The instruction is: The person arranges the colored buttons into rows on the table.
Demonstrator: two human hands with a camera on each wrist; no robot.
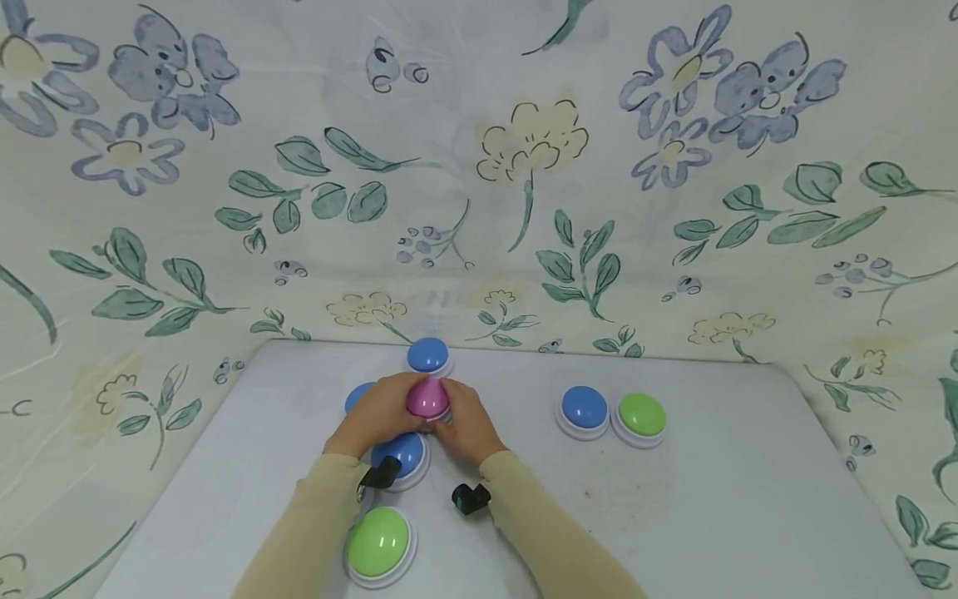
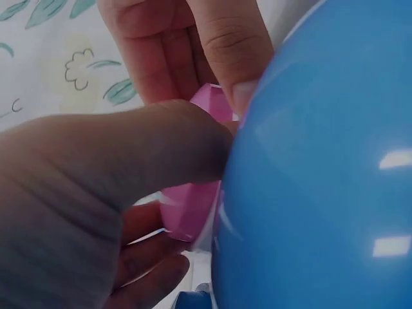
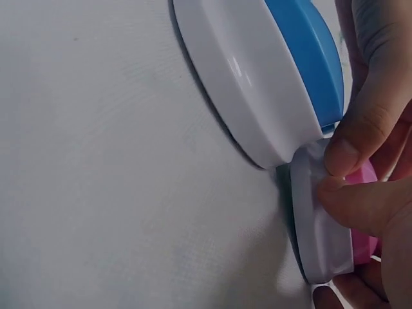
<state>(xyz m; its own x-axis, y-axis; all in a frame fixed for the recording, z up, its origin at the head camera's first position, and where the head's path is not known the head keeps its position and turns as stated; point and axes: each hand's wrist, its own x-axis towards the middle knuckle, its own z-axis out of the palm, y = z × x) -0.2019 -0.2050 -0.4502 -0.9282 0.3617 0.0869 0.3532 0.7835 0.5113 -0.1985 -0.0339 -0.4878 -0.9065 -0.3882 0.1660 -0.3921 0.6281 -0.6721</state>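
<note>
A pink push button (image 1: 428, 399) with a white base sits among the blue ones on the white table. My left hand (image 1: 377, 409) grips it from the left and my right hand (image 1: 470, 420) from the right. In the right wrist view both thumbs press close together on the white base (image 3: 315, 219), which is slightly tilted or near the tabletop; I cannot tell if it touches. Directly in front of the pink button stands a blue button (image 1: 402, 453), large in the left wrist view. Another blue button (image 1: 428, 355) is just behind, and a third (image 1: 360, 395) is partly hidden by my left hand.
A green button (image 1: 378, 542) lies near the front, beside my left sleeve. To the right, a blue button (image 1: 585, 408) and a green button (image 1: 642, 414) stand side by side. Flowered cloth (image 1: 449, 274) rises behind the white table (image 1: 748, 482).
</note>
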